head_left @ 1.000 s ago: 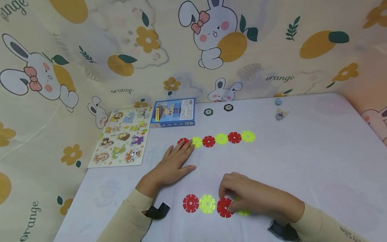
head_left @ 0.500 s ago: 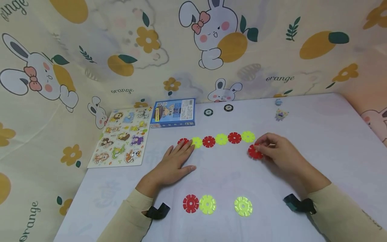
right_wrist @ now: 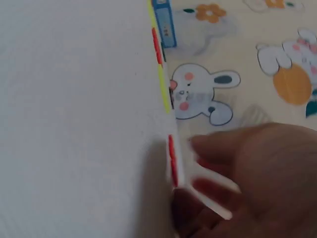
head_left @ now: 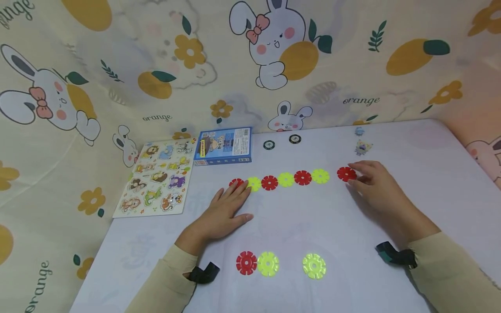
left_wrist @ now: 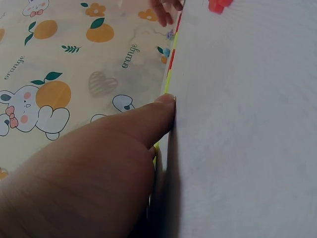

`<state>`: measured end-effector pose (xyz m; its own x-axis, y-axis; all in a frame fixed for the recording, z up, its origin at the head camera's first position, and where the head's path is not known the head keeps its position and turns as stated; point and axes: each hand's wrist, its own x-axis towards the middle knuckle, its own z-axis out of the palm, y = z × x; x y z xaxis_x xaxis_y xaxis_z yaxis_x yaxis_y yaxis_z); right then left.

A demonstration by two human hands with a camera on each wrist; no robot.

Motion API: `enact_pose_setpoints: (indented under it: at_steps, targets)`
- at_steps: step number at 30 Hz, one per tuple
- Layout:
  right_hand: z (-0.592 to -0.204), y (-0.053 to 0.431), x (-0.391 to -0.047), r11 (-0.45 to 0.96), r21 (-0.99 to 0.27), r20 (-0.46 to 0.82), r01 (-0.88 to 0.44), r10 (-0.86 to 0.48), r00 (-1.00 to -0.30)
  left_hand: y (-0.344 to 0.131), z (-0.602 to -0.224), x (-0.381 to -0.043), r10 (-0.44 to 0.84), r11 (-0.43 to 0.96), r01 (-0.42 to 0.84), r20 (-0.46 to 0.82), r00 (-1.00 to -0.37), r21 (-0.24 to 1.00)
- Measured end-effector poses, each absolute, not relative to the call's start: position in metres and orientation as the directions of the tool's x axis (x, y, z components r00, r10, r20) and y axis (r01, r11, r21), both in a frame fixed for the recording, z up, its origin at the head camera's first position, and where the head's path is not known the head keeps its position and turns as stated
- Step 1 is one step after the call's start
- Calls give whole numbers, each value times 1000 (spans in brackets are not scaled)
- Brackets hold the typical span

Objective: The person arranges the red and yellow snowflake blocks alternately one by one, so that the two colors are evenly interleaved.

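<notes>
A row of red and yellow-green notched plastic discs, the interlocking snowflake kind, lies across the middle of the table. My left hand (head_left: 221, 215) rests palm down, its fingertips over the red disc (head_left: 236, 182) at the row's left end and at the edge of the yellow-green disc (head_left: 254, 184) beside it. Right of the row, my right hand (head_left: 381, 191) holds another red disc (head_left: 346, 174) by its right edge between thumb and fingers. In the right wrist view this red disc (right_wrist: 172, 161) lies flat, a short gap from the row's last yellow-green disc (head_left: 321, 176).
Nearer me lie a red disc (head_left: 246, 263), a yellow-green disc (head_left: 268, 264) touching it, and a separate yellow-green disc (head_left: 314, 266). At the back are an animal puzzle board (head_left: 158, 178), a blue box (head_left: 223, 146), two black round pieces (head_left: 268, 144) and small figures (head_left: 363, 147).
My right hand has taken the red disc from the near group and carried it away from me and rightward, past the row's right end. My left hand has stayed in place.
</notes>
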<state>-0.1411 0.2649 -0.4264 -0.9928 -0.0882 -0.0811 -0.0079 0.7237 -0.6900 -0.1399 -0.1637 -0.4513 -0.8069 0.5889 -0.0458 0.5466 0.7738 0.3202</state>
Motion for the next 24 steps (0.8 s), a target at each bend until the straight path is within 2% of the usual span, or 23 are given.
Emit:
enact_pose_setpoints:
  at_steps: [4,8,24]
  targets:
    - [-428,262,-141,856,-487,-65,-172,-232,-971,-164,-453,-140,591,772,547,-48,-805,323]
    - [-430,258,-138,895,-394,-100,-210,-269,-958,-163,-452,-140,591,773,549,-48,-805,318]
    - [-434,251,-134,868,-431,-62,-246,-300,-952,-164,-451,-141,589,775,546,-53,-806,318]
